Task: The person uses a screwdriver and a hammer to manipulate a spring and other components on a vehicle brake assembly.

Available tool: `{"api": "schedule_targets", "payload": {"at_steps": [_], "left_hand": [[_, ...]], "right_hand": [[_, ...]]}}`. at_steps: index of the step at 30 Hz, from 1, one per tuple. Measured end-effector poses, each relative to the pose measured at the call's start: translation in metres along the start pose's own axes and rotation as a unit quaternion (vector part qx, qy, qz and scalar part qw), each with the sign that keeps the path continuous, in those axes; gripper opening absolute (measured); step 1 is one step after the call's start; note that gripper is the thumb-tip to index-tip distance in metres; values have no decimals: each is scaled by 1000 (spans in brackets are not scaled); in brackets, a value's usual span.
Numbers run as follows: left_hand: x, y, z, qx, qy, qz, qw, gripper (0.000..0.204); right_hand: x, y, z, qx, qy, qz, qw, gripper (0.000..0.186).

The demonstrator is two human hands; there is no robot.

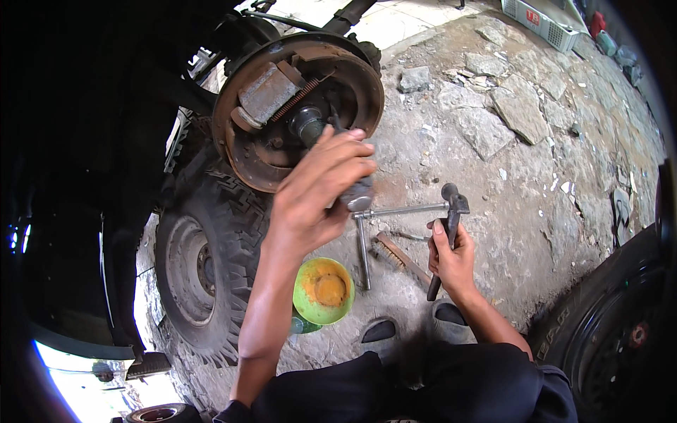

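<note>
My left hand (317, 187) is wrapped round a dark metal piece (360, 197) with a worn, shiny end, in front of the axle spindle (308, 125). The hand is slightly blurred, and its fingers hide much of the piece. Behind it stands a rusty round brake backing plate (236, 151), carrying a coil spring (305, 99) and a grey metal block (268, 93). Lower on the right, my right hand (455, 261) grips a hammer (453, 222) by its dark handle, head up. The hammer is apart from the metal piece.
Below the hands lie a steel wrench (364, 257) and a wooden-backed wire brush (403, 257). A green bowl (305, 310) holds orange-brown stuff. A large tyre (240, 261) is at left, another (571, 338) at lower right. Broken stone slabs (518, 116) and a grey crate (543, 27) lie beyond.
</note>
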State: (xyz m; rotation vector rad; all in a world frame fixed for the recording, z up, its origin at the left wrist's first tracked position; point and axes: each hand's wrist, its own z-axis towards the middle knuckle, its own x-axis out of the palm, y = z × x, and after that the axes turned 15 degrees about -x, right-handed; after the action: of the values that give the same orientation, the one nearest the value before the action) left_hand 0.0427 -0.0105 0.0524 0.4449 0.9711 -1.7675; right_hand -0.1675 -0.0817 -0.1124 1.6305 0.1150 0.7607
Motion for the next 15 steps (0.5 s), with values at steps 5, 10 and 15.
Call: {"api": "schedule_targets", "payload": {"at_steps": [5,10,15], "left_hand": [[10,-7,17,-46,74,56,995,47],[26,-1,24,-40,22,97,994,48],[39,1,24,-59,-44,103,992,43]], "right_hand": [[-4,-5,0,11,-6,-4,1000,25],[-4,-3,1,30,-17,15,999,24],[-6,-4,4,23,-18,19,999,24]]}}
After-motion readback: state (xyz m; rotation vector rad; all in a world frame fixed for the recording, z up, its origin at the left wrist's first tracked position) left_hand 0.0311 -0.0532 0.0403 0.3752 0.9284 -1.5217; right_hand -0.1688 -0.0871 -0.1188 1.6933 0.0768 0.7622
